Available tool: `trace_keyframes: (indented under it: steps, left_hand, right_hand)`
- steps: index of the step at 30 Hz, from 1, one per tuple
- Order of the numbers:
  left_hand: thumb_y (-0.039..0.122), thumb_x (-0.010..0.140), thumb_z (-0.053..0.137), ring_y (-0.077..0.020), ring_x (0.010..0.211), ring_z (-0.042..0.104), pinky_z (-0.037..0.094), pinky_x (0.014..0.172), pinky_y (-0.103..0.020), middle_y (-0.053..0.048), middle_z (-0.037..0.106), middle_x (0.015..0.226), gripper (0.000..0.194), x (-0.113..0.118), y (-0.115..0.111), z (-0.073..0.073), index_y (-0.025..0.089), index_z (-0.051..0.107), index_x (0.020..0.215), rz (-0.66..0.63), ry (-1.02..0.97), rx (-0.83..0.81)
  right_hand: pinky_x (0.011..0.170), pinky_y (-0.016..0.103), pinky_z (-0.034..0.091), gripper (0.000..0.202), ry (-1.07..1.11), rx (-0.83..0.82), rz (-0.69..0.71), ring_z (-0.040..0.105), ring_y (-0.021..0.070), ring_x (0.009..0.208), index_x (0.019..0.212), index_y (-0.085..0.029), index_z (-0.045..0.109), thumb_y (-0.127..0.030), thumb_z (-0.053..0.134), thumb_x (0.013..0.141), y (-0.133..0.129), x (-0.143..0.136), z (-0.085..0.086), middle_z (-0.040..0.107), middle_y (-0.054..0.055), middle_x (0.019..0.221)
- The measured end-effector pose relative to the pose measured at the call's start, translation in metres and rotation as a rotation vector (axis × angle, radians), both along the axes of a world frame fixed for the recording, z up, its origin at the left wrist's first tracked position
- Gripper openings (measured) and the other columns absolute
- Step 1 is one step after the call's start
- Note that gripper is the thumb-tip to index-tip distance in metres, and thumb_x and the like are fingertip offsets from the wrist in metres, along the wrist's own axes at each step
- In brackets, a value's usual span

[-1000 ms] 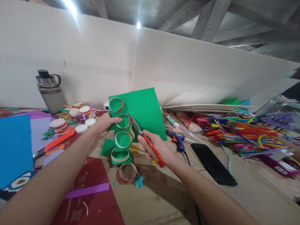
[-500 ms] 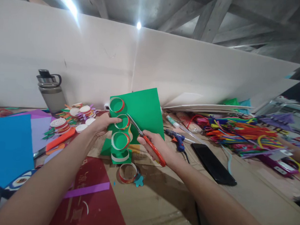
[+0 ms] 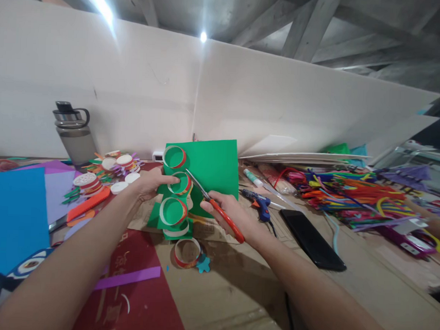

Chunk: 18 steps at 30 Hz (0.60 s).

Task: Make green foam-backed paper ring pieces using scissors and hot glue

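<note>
A green sheet [image 3: 214,165] stands tilted up above the table, with several paper-cup rings along its left side. My left hand [image 3: 155,182] grips the sheet's left edge, its thumb inside the middle ring [image 3: 180,183]. In my right hand [image 3: 223,209] are red-handled scissors [image 3: 227,219], their blades against the sheet beside that ring. A cut edge curves round the lower ring [image 3: 173,211]. Below, another ring sits on a small green piece [image 3: 180,234], partly hidden. A loose ring [image 3: 187,253] lies on the table by a blue flower-shaped cutout [image 3: 203,263].
On the right are a blue glue gun [image 3: 262,208], a black phone [image 3: 311,239] and heaped pipe cleaners [image 3: 353,195]. A bottle [image 3: 73,136], an orange utility knife [image 3: 89,204] and a blue sheet [image 3: 13,214] lie left. Another person's arm [image 3: 434,220] shows at far right.
The green sheet has turned slightly clockwise and sunk a little, its rings moving with it. The right hand and scissors stay almost in place.
</note>
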State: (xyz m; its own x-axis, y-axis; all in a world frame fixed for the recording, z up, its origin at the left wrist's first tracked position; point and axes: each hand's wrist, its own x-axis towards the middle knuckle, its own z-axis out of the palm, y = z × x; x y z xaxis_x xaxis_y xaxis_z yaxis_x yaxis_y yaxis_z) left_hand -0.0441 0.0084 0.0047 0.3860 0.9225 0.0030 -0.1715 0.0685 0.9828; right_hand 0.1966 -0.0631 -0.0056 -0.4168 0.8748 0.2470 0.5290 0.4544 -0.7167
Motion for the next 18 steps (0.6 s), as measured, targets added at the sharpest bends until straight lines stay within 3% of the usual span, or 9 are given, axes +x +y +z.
trace_keyframes:
  steps: [6,11,15,18]
  left_hand:
    - [0.014,0.057,0.084,-0.0255,0.079,0.073,0.059,0.070,-0.035,-0.012,0.075,0.094,0.050,0.005,-0.003,-0.003,0.013,0.068,0.104,0.025,-0.011,-0.008]
    - [0.020,0.060,0.085,-0.0244,0.081,0.073,0.059,0.071,-0.033,-0.013,0.075,0.099,0.053,0.006,-0.003,-0.006,0.014,0.067,0.109,0.047,-0.024,-0.047]
    - [0.041,0.072,0.076,-0.0261,0.088,0.072,0.059,0.072,-0.033,-0.012,0.075,0.100,0.047,0.007,0.005,-0.005,0.016,0.068,0.111,0.071,-0.216,-0.033]
    - [0.039,0.075,0.073,-0.0234,0.081,0.072,0.058,0.065,-0.030,-0.010,0.075,0.094,0.037,0.008,0.008,-0.003,0.016,0.069,0.103,0.129,-0.280,0.009]
  right_hand:
    - [0.052,0.025,0.028,0.028,-0.045,0.039,-0.024,0.037,0.0117,0.056,0.075,-0.022,0.049,-0.046,0.053,0.088,0.001,-0.001,-0.005,0.044,-0.005,0.061]
    - [0.053,0.025,0.029,0.030,-0.055,0.061,-0.037,0.037,0.0111,0.057,0.070,-0.022,0.045,-0.045,0.052,0.088,0.002,0.000,-0.004,0.046,-0.005,0.062]
    - [0.050,0.024,0.028,0.033,-0.032,0.036,-0.027,0.035,0.0103,0.055,0.069,-0.021,0.043,-0.047,0.052,0.088,0.001,0.000,-0.003,0.042,-0.005,0.060]
    - [0.049,0.023,0.029,0.034,-0.004,0.023,-0.013,0.036,0.0103,0.055,0.068,-0.021,0.043,-0.048,0.052,0.087,0.001,0.000,-0.002,0.042,-0.005,0.061]
